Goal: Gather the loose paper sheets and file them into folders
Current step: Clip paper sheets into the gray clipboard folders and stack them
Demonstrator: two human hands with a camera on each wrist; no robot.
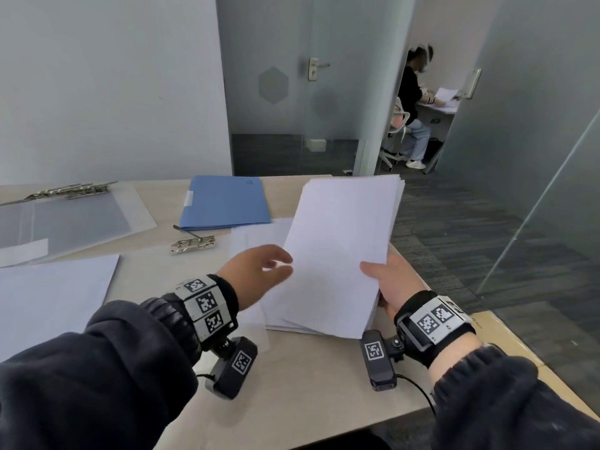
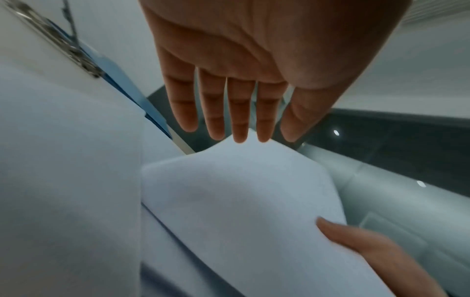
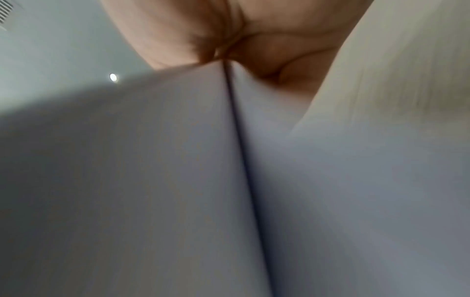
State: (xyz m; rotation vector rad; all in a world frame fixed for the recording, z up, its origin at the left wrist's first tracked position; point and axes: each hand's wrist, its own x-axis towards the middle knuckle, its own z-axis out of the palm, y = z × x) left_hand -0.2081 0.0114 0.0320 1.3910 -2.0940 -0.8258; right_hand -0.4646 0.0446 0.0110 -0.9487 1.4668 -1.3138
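A thick stack of white paper sheets is tilted up over the right side of the table. My right hand grips its near right edge, thumb on top, fingers underneath; the right wrist view shows the stack from its edge with my right hand clamped on it. My left hand hovers beside the stack's left edge with fingers straight and spread, holding nothing; in the left wrist view the left hand reaches toward the stack. A blue folder lies closed at the back.
A clear clip folder lies open at the back left, and a loose metal clip in front of the blue folder. More white sheets lie at the left. The table's edge runs close on the right. A person sits in another room.
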